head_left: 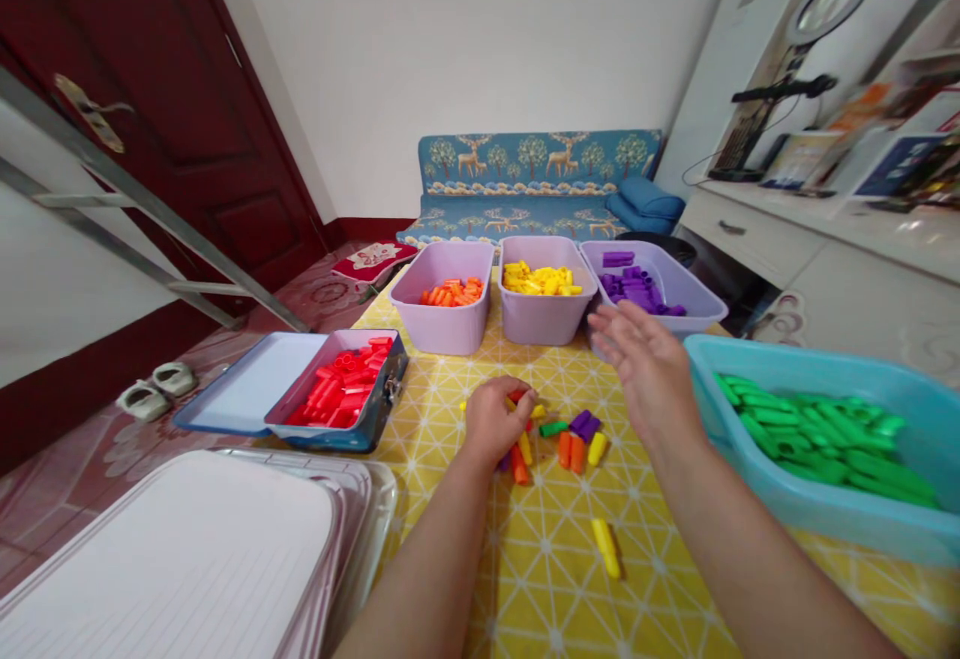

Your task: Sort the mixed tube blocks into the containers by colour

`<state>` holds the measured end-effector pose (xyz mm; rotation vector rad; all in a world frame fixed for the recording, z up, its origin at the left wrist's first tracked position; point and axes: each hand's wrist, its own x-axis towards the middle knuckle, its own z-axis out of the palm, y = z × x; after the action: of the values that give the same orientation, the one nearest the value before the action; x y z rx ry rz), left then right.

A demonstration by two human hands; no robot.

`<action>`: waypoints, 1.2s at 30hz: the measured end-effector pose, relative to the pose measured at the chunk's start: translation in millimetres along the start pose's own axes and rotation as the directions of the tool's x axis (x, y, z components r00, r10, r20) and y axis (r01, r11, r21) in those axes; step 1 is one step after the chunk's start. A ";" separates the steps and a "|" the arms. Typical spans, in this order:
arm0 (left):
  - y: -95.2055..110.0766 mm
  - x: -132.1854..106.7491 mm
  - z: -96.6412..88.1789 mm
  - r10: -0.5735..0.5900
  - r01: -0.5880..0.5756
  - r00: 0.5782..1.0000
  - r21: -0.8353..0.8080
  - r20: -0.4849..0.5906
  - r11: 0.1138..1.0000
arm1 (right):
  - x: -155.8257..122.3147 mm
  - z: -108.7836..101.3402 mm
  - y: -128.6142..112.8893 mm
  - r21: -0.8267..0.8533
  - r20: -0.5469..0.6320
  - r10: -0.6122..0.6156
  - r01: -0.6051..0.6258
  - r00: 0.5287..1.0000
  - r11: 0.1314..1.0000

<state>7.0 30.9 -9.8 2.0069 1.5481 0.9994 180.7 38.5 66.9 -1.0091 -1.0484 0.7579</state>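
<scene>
My left hand (499, 421) is over a mixed pile of small plastic tubes that look like marker caps. Its fingers are curled down into the pile, and what they grip is hidden. Beside it lie an orange cap (519, 467), a green cap (553, 429), purple caps (584, 425) and a yellow cap (597, 449). My right hand (649, 369) is raised with fingers stretched out and nothing visible in it, in front of the lilac bin (694, 299) of purple caps (634, 287). A single yellow cap (606, 548) lies nearer to me.
Two lilac bins hold orange caps (452, 292) and yellow caps (541, 279). At left, an open tin box (384, 394) holds red caps (345, 384); a turquoise tub (825, 364) at right holds green ones. White lids (172, 549) are stacked front left. Behind stands a blue sofa (525, 209).
</scene>
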 end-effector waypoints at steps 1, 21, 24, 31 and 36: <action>0.2 -0.1 -0.2 -0.003 0.003 1.000 0.002 0.000 1.000 | -16.5 -2.2 4.8 -0.140 0.065 0.009 0.000 0.998 0.990; -2.1 -1.7 -3.0 0.001 -0.006 0.999 -0.099 -0.054 0.995 | -66.4 17.2 85.4 -0.617 0.409 -0.037 0.307 0.912 0.725; -4.1 -0.9 -0.5 -0.020 -0.003 0.991 -0.178 -0.130 0.984 | -65.7 21.1 79.9 -0.448 0.438 0.001 0.217 0.899 0.867; 0.0 0.4 -5.7 -0.009 -0.006 0.989 -0.109 -0.144 0.994 | -63.3 6.5 77.5 -0.255 0.465 0.126 -0.004 0.876 0.967; -0.4 3.8 -43.5 -0.196 0.186 0.980 0.242 0.017 0.952 | -62.9 7.1 76.5 -0.233 0.348 0.106 -0.024 0.932 0.972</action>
<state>-25.3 30.3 19.6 1.9681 1.8755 0.7204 149.9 13.2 -24.1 -1.1287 -1.4478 0.9153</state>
